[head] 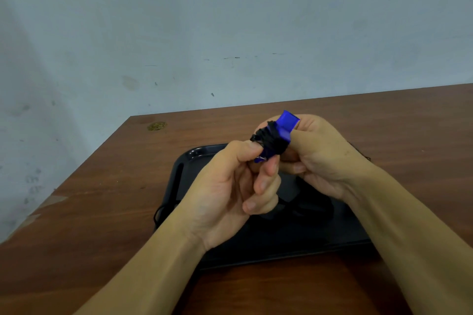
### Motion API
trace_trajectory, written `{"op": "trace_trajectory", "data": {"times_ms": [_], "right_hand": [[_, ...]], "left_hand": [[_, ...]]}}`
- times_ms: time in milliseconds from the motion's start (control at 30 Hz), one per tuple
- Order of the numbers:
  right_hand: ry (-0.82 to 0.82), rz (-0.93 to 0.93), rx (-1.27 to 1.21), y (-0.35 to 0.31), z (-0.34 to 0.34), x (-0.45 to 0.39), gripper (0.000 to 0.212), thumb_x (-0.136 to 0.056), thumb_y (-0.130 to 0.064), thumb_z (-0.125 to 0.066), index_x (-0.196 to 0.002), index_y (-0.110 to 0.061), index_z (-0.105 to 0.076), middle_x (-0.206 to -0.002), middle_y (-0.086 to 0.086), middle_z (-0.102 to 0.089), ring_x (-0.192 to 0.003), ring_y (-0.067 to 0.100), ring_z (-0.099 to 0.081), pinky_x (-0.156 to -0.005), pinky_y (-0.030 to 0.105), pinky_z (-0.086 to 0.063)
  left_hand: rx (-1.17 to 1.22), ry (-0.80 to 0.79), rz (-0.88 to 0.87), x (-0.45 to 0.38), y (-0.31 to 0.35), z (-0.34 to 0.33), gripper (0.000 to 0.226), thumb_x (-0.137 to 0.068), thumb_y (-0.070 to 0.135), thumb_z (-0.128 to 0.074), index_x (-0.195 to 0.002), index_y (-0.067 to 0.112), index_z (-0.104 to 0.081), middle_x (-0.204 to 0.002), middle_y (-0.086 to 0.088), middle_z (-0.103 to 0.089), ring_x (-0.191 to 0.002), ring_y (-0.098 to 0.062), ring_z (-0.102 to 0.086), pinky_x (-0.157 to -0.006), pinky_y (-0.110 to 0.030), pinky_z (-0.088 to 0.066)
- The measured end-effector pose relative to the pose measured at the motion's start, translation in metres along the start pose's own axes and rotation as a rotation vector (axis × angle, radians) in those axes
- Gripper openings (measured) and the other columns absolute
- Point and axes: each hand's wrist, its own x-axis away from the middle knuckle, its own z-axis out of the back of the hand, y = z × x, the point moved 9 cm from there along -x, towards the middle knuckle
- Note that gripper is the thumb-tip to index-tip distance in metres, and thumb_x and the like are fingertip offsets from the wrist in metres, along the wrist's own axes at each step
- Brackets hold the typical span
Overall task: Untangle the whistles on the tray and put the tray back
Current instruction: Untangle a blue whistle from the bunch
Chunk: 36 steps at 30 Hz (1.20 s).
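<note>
A blue whistle [287,123] wrapped in black cord [270,139] is held up above the black tray [186,161]. My right hand [320,156] grips the whistle's body, thumb along its side. My left hand [227,192] pinches the whistle's lower end by the metal ring [261,159], between thumb and forefinger. More dark cord lies on the tray under my hands, mostly hidden; I cannot tell whether other whistles lie there.
The tray sits on a brown wooden table [102,199] against a pale wall [204,20]. A loop of black cord [158,212] hangs over the tray's left rim onto the table. The table's left edge runs diagonally nearby.
</note>
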Motion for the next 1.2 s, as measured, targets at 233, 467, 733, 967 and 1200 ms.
{"op": "trace_trajectory", "data": {"times_ms": [233,467,733,967,1200], "right_hand": [[0.125,0.018,0.065,-0.001,0.003,0.000,0.021,-0.090,0.002,-0.061,-0.080,-0.014,-0.071,-0.062,-0.003,-0.058,-0.044,0.002,-0.041,-0.042,0.017,-0.033],[0.389,0.454,0.592,-0.033,0.007,0.015,0.023,-0.087,-0.010,-0.072,-0.081,-0.033,-0.068,-0.062,-0.030,-0.059,-0.060,-0.001,-0.057,-0.062,0.011,-0.039],[0.486,0.864,0.962,-0.059,-0.001,0.033,0.008,-0.088,-0.005,-0.071,-0.088,-0.013,-0.073,-0.120,-0.005,-0.069,-0.065,0.003,-0.058,-0.061,0.026,-0.050],[0.271,0.753,0.822,-0.047,-0.002,0.020,0.013,-0.088,-0.003,-0.073,-0.098,-0.012,-0.077,-0.119,-0.005,-0.072,-0.101,0.008,-0.071,-0.085,0.029,-0.059],[0.198,0.483,0.492,-0.036,0.009,0.012,0.018,-0.082,-0.001,-0.078,-0.088,-0.017,-0.079,-0.093,-0.006,-0.076,-0.090,0.008,-0.072,-0.080,0.019,-0.056]], "left_hand": [[0.102,0.129,-0.016,-0.002,0.001,0.013,0.026,-0.083,0.034,-0.055,-0.071,0.011,-0.058,-0.055,0.003,-0.041,-0.037,-0.006,-0.033,-0.043,-0.021,-0.030],[0.217,0.380,-0.089,-0.001,0.006,0.033,0.027,-0.089,0.030,-0.052,-0.071,0.010,-0.053,-0.057,0.002,-0.035,-0.037,-0.007,-0.028,-0.038,-0.019,-0.025],[0.226,0.528,-0.016,0.005,0.000,0.046,0.029,-0.089,0.032,-0.056,-0.068,0.012,-0.052,-0.055,0.005,-0.032,-0.036,-0.007,-0.026,-0.038,-0.019,-0.023],[0.194,0.536,0.074,0.008,-0.003,0.049,0.037,-0.093,0.036,-0.052,-0.062,0.016,-0.046,-0.050,0.006,-0.028,-0.034,-0.007,-0.023,-0.038,-0.020,-0.021],[-0.373,0.691,0.036,0.015,0.018,0.062,0.042,-0.100,0.040,-0.046,-0.075,0.009,-0.059,-0.051,-0.006,-0.044,-0.039,-0.019,-0.038,-0.040,-0.027,-0.033]]}}
